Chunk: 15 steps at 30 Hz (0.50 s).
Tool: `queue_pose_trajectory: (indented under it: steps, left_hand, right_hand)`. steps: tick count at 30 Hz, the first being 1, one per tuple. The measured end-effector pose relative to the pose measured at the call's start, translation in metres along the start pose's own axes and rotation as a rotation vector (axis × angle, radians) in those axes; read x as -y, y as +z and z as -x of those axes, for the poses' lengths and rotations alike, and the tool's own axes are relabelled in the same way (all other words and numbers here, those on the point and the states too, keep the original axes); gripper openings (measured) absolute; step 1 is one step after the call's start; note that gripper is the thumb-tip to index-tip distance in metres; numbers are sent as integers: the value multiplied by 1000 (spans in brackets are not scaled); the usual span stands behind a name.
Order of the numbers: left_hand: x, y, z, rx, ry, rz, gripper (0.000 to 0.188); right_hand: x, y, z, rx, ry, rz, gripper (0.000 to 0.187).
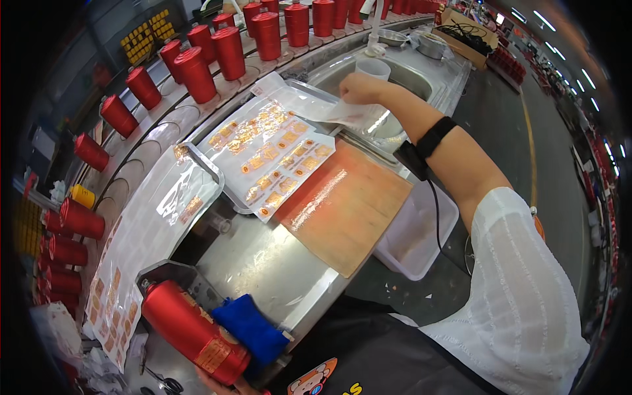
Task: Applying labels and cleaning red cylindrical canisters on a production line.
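My right hand (361, 88) reaches over the sink at the far side, its fingers closed. A thin translucent sheet (350, 114) hangs just below those fingers and seems to be pinched in them, though the fingertips are hidden. At the lower edge only part of my left hand (220, 384) shows, wrapped round the end of a shiny red bottle (191, 326). That bottle lies tilted, its neck end against a dark angled metal holder (172, 271), with gold-orange decals on its side. Beside it sits a blue cloth (250, 328).
Sheets of orange-gold decals (289, 158) lie on a metal tray, left of an orange-stained board (352, 210). More sheets (148, 224) lie further left. Red canisters (197, 74) line a curved conveyor. A white plastic tub (421, 237) stands right of the board; a pale cup (373, 67) is in the sink (421, 82).
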<state>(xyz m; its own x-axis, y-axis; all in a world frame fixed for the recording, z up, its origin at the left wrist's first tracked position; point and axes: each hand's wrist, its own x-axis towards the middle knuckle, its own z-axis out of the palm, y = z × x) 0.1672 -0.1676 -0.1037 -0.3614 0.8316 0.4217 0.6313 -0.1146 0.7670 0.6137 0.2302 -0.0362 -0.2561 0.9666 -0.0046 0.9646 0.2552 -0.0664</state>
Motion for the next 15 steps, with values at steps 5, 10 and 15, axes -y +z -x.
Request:
queue_pose_trajectory:
  steps: [5,10,15]
  left_hand:
    - [4,-4,1,18,-31,-16,83]
    - [17,-6,4,12,-1,-41,82]
    - [13,-4,3,2,7,-37,80]
  right_hand:
    - [-11,5,-33,-77,130,139,29]
    - [6,-39,-60,-532,146,19,24]
    - [8,-97,-53,-766,-82,-9,24]
